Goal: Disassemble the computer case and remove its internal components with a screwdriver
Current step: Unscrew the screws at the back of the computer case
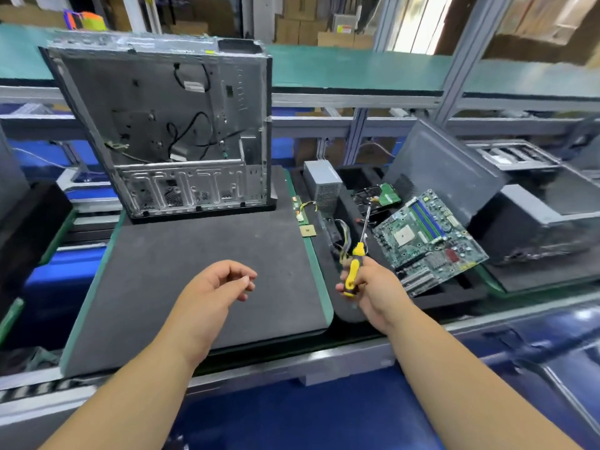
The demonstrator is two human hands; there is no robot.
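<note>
Computer case (168, 131) upright at far edge of grey mat (194, 280), gutted, loose cables inside; likely light, stiff sheet metal, sharp edges, grip outer frame; left hand (214, 287) loosely curled, empty; right hand (373, 287) grips screwdriver (355, 261)

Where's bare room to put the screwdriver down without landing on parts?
The grey mat is bare in front of the case, from the left hand out to its green edge. The black tray on the right is crowded: motherboard, power supply, wires. The right hand holds the screwdriver there.
</note>
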